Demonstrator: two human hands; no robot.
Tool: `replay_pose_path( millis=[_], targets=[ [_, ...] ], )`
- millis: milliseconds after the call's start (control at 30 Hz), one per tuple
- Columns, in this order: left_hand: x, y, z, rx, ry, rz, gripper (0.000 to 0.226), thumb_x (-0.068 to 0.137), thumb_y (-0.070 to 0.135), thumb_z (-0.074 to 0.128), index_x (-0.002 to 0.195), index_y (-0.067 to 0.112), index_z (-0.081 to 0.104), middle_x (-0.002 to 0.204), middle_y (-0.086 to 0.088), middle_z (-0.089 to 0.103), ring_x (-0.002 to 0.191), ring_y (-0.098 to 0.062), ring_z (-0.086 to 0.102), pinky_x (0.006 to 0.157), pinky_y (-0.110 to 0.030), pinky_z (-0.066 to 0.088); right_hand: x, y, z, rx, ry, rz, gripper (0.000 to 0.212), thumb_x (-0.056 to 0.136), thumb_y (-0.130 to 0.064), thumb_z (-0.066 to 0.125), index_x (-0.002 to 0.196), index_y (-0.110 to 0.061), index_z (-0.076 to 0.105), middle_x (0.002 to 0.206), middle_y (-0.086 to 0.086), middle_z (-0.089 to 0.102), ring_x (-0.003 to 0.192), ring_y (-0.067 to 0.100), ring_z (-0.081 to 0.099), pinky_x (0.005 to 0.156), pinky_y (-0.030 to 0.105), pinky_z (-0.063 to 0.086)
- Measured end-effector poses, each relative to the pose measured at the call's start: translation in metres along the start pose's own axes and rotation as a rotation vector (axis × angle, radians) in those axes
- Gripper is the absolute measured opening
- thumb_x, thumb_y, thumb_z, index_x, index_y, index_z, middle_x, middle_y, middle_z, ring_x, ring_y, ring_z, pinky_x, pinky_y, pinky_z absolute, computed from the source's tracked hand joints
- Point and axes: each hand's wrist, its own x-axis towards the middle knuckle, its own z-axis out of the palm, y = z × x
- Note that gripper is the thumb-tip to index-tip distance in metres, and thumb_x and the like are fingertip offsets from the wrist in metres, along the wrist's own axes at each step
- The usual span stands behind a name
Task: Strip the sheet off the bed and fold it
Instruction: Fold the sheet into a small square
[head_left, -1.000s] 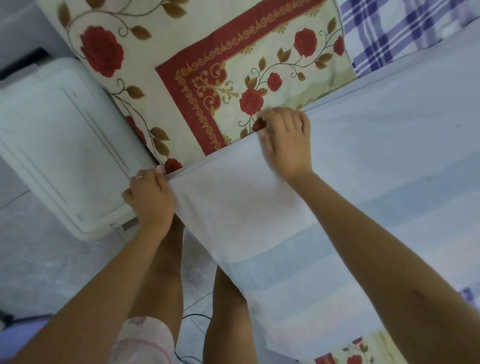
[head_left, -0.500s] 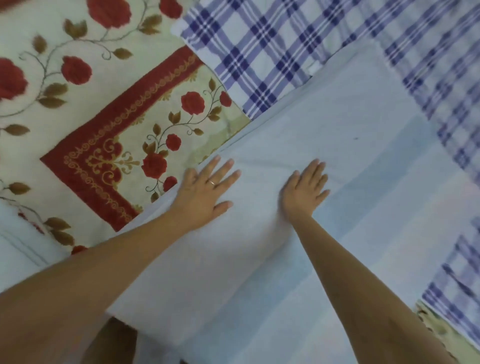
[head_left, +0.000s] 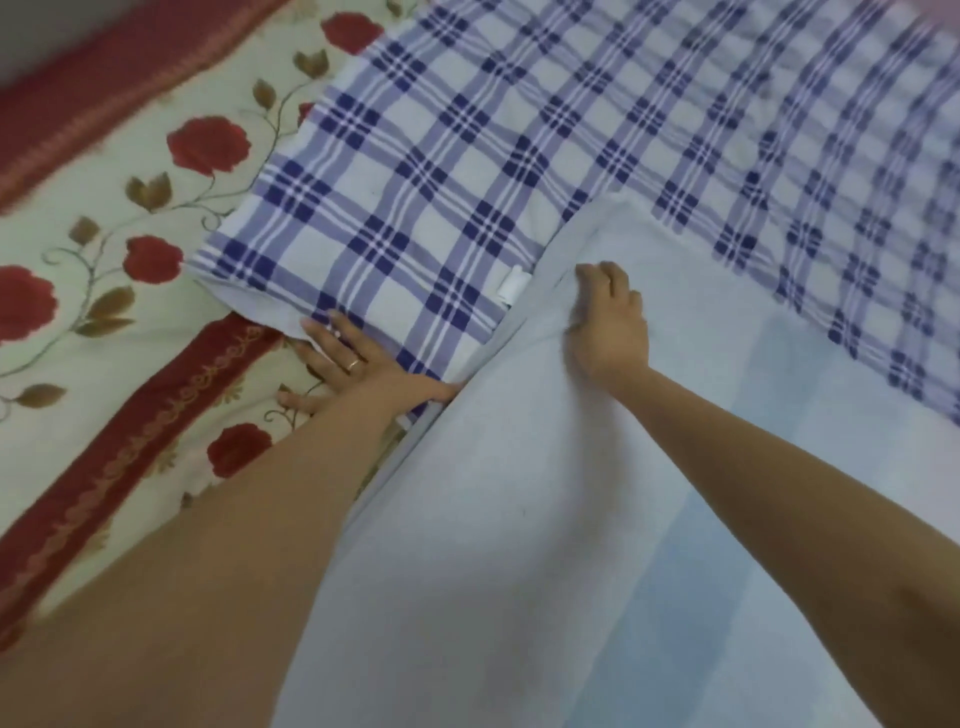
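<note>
The sheet is blue-and-white checked (head_left: 415, 208) on one face and pale blue (head_left: 519, 519) on the other, and it lies on the bed with the pale face folded over towards me. My left hand (head_left: 353, 364) lies flat with fingers spread, at the near corner of the checked layer, partly on the floral cover. My right hand (head_left: 608, 322) sits near the far end of the pale fold's left edge, fingers curled into the cloth, which creases around them.
A cream bed cover (head_left: 130, 249) with red roses and a dark red border shows at the left, under the sheet. A small white label (head_left: 511, 283) is sewn on the checked layer beside the fold.
Both hands held the sheet's edge, then lay flat on the pale cloth. Now the left hand has slid to the checked corner, and the right hand has reached further up and curled into the fold.
</note>
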Motion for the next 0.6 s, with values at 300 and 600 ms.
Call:
replay_pose_path(
  millis=[300, 600],
  targets=[
    [0.003, 0.012, -0.009, 0.025, -0.069, -0.110, 0.168, 0.031, 0.081, 0.071, 0.128, 0.014, -0.049, 0.134, -0.010, -0.055, 0.132, -0.034, -0.039, 0.109, -0.065, -0.002, 0.081, 0.010, -0.030, -0.481, -0.169, -0.135, 0.058, 0.081, -0.004, 0.059, 0.131, -0.024, 0.038, 0.123, 0.011, 0.043, 0.108, 0.034, 0.046, 0.075, 0.038, 0.036],
    [-0.002, 0.016, -0.014, 0.067, -0.097, -0.122, 0.169, 0.031, 0.084, 0.069, 0.129, 0.014, -0.048, 0.135, -0.011, -0.054, 0.133, -0.034, -0.038, 0.107, -0.069, -0.003, 0.102, 0.011, -0.041, -0.816, -0.144, -0.383, 0.040, 0.086, -0.013, 0.056, 0.126, -0.015, 0.051, 0.124, 0.010, 0.043, 0.113, 0.030, 0.041, 0.094, 0.039, 0.034]
  ],
)
